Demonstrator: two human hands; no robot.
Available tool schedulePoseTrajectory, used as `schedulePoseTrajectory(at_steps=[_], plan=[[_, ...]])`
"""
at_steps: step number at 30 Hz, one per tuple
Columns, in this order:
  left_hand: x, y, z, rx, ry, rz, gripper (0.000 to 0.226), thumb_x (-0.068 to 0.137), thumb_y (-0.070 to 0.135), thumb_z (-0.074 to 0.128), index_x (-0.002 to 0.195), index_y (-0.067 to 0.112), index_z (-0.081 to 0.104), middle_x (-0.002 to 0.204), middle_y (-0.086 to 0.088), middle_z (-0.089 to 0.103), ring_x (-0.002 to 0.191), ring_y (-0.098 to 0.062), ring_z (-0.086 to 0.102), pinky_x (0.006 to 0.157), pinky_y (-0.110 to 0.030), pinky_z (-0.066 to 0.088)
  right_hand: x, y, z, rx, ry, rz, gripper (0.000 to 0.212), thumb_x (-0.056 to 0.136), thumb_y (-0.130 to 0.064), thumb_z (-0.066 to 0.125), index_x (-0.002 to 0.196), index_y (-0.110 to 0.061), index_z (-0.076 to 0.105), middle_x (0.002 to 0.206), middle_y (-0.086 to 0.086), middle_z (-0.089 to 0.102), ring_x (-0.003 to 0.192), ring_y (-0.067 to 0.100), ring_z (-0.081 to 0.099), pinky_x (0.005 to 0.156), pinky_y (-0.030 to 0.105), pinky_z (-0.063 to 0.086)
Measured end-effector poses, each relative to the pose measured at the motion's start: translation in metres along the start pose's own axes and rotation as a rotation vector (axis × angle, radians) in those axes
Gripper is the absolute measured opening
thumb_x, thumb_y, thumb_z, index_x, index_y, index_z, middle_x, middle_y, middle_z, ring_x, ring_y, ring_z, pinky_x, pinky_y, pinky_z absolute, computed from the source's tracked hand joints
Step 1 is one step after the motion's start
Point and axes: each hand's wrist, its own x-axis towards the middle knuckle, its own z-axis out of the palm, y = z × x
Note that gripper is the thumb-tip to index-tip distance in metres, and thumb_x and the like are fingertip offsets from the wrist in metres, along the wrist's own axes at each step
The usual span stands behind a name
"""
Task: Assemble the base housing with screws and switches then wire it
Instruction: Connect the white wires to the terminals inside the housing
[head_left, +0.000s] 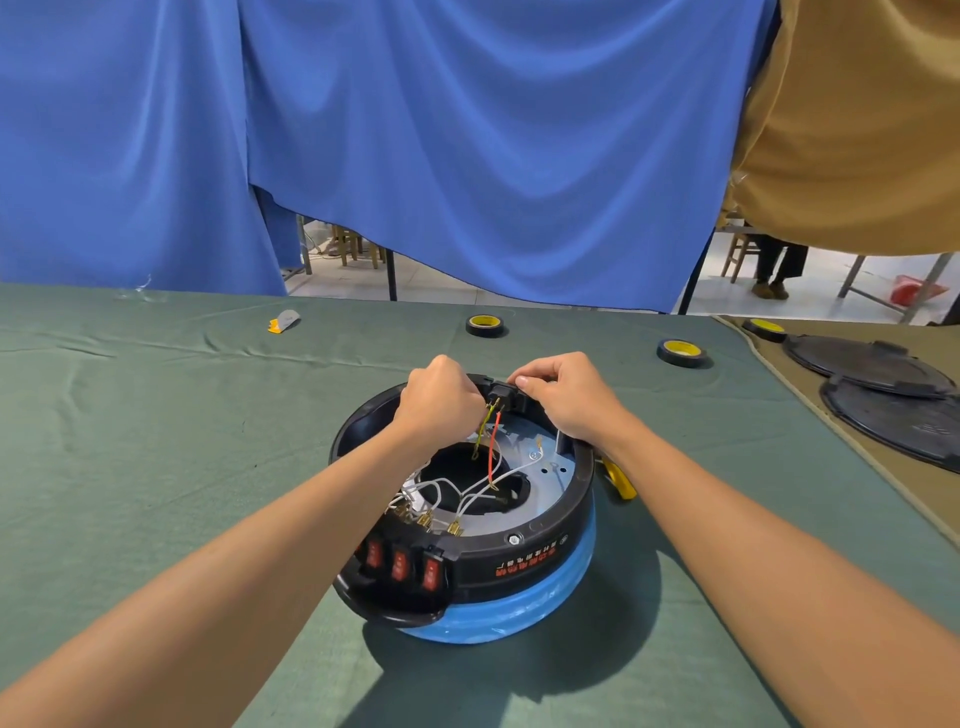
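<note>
Base housing (519, 558) sits mid-table on the green cloth (156, 441), with its red rocker switches (400, 564) on the near side. At the far rim the right hand (566, 397) pinches the black power socket (503, 389), and the left hand (439, 400) is clenched beside it over the yellow-green wire (480, 431); can't tell what it grips. Risk: seating the socket skewed could pinch or tug the red wire (496, 441) off its terminal, or snag the loose white wires (483, 483).
</note>
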Motion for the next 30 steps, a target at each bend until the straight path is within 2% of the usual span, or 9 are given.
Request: schedulePoseTrajectory(at_steps=[21, 25, 30], plan=[[-0.0037, -0.0004, 0.0013, 0.002, 0.014, 0.043, 0.025, 0.088, 0.002, 0.055, 0.096, 0.007, 0.078, 0.098, -0.015, 0.070, 0.091, -0.028, 0.065, 0.085, -0.042, 0.058, -0.0024, -0.0009, -0.0003, 0.013, -0.002, 0.022, 0.020, 0.096, -0.016, 0.057, 0.103, -0.013, 0.075, 0.104, 0.004, 0.072, 0.103, 0.020, 0.061, 0.098, 0.041, 0.047], [-0.0036, 0.0015, 0.0021, -0.020, 0.010, 0.018, 0.023, 0.087, 0.002, 0.056, 0.095, 0.004, 0.077, 0.096, -0.016, 0.070, 0.090, -0.029, 0.065, 0.084, -0.043, 0.058, -0.0032, -0.0010, -0.0002, 0.022, 0.003, 0.027, 0.020, 0.096, -0.015, 0.057, 0.102, -0.012, 0.076, 0.103, 0.004, 0.072, 0.102, 0.020, 0.061, 0.096, 0.039, 0.048], [0.0029, 0.0053, 0.0007, -0.085, 0.020, -0.073, 0.022, 0.083, 0.000, 0.057, 0.098, -0.008, 0.072, 0.097, -0.026, 0.069, 0.096, -0.039, 0.066, 0.085, -0.048, 0.057, -0.0032, -0.0009, -0.0005, 0.010, 0.004, 0.021, 0.019, 0.095, -0.015, 0.058, 0.100, -0.012, 0.076, 0.101, 0.005, 0.073, 0.097, 0.019, 0.061, 0.093, 0.036, 0.048]])
